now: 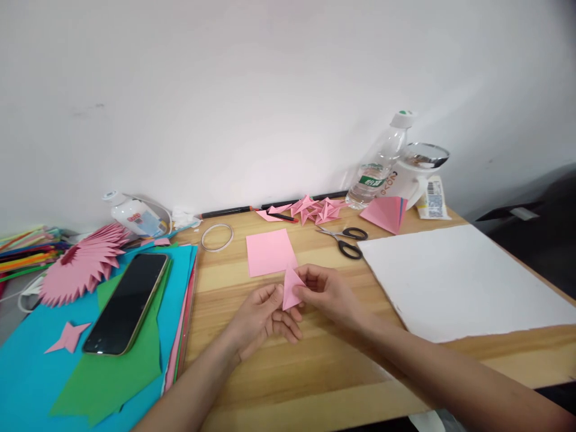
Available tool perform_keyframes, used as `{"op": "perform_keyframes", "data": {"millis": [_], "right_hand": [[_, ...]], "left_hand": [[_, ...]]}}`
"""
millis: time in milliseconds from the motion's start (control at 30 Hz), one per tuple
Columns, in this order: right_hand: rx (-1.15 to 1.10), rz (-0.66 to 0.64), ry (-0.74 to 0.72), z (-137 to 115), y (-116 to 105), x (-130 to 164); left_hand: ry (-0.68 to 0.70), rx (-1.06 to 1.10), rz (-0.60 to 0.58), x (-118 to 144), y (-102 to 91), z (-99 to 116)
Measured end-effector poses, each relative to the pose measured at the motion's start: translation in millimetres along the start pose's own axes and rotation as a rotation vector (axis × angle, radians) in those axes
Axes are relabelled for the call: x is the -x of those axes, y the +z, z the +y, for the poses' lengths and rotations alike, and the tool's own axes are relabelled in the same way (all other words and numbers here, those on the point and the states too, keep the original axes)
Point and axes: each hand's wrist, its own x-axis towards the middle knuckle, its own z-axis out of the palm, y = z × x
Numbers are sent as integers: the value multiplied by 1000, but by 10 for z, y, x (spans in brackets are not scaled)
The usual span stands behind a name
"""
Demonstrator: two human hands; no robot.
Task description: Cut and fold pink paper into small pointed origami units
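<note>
Both my hands meet over the middle of the wooden table (315, 366). My left hand (261, 321) and my right hand (327, 292) pinch a small folded pink paper piece (291, 288) between their fingertips, held just above the tabletop. Right behind it lies a flat pink paper square (269, 251). Several folded pink pieces (315, 210) are piled further back near the wall.
Black scissors (348, 240) lie right of the pink square. A large white sheet (454, 279) covers the right side. On the left a phone (128, 300) rests on stacked coloured paper (27, 372), with a pink paper flower (83, 261), a tape ring (216, 236), and a water bottle (380, 162) behind.
</note>
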Motion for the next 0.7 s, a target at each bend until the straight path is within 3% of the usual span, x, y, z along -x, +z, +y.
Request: {"op": "perform_keyframes", "data": {"millis": [200,467,700], "right_hand": [[-4,9,17,5,28,9],[-51,66,37,-8,11,-7],[-30,106,59,-40,39,4]], "left_hand": [[35,-49,51,-6,28,-23],[-26,67,31,3,-41,18],[26,-36,96,-1,8,-4]]}}
